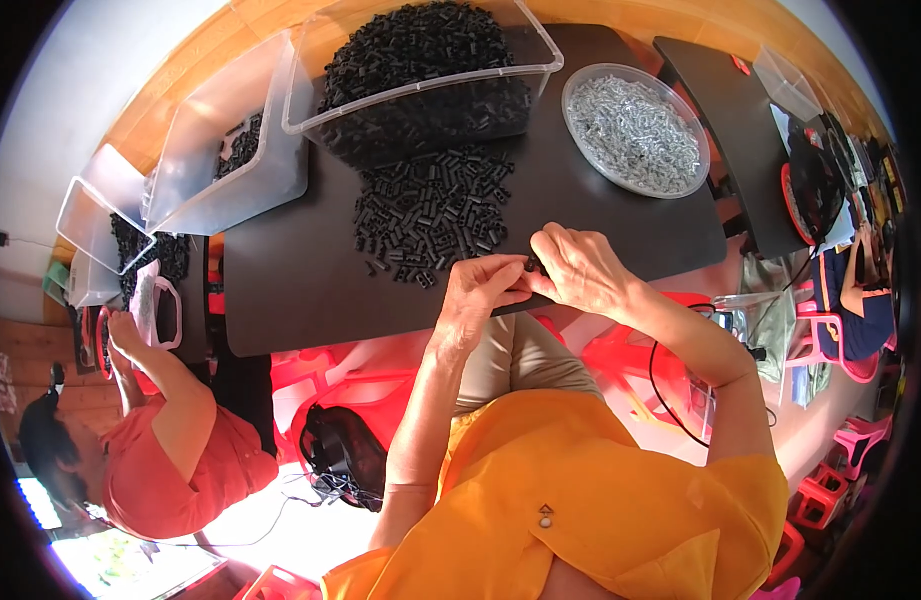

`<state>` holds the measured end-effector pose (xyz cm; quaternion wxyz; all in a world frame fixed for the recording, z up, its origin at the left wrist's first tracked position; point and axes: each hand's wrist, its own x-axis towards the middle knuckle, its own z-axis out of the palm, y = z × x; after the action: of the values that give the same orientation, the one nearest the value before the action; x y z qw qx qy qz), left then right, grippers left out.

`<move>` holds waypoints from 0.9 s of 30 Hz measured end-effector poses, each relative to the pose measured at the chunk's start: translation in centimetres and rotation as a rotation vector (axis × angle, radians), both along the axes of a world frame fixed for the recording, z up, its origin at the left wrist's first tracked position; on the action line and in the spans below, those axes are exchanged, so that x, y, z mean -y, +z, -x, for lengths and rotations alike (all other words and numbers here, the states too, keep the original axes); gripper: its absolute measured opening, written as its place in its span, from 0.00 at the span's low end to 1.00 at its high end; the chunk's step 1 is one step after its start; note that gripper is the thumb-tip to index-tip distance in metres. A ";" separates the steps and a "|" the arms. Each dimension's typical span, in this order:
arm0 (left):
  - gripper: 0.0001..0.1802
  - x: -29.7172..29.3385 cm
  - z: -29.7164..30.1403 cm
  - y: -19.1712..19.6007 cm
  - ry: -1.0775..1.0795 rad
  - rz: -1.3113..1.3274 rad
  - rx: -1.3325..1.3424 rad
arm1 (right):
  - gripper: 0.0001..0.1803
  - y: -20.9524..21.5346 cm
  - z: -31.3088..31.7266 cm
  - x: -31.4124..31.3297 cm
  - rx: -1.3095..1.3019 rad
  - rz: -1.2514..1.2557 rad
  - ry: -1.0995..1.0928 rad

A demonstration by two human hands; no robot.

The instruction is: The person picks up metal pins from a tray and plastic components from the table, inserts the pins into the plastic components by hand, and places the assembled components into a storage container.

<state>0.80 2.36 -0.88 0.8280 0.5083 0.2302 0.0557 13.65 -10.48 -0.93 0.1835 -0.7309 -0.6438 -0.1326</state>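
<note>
Just past the near edge of the dark table (pixel 310 295), my two hands meet in front of my body. My left hand (pixel 480 293) is closed, thumb and fingers pinching a small black plastic piece (pixel 533 266). My right hand (pixel 583 268) is closed on the same piece from the other side, and its fingers hide most of it. A loose pile of small black plastic pieces (pixel 435 210) lies on the table beyond my left hand. Farther right, a round clear tray (pixel 702 170) holds a heap of small silvery metal parts (pixel 635 132).
A large clear bin (pixel 420 97) full of black pieces stands at the back, a second clear bin (pixel 195 200) left of it. At the left sits a co-worker in a red top (pixel 185 450). Another table (pixel 725 120) and pink stools (pixel 815 335) are to the right.
</note>
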 end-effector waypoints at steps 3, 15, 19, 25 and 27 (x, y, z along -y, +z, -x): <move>0.15 -0.1 0.0 0.0 -0.046 -0.060 -0.024 | 0.18 -0.1 -0.3 0.0 0.023 0.034 0.036; 0.11 0.0 -0.2 -0.4 -0.069 -0.075 0.007 | 0.18 -0.4 0.2 0.0 0.023 0.180 0.060; 0.10 0.3 -0.4 -0.4 -0.089 -0.121 -0.011 | 0.18 -0.5 0.3 0.3 0.047 0.143 0.065; 0.04 -1.4 0.9 3.1 0.295 -0.436 0.107 | 0.34 1.9 -0.2 0.6 -0.249 -0.071 -0.022; 0.04 -5.3 1.8 7.4 0.551 -0.807 0.354 | 0.28 1.4 -0.8 1.4 -0.410 -0.210 -0.185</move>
<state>-0.95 7.65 6.55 0.5472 0.6903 0.1722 0.4410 14.49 -11.92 0.48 0.3725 -0.7752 -0.5062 -0.0638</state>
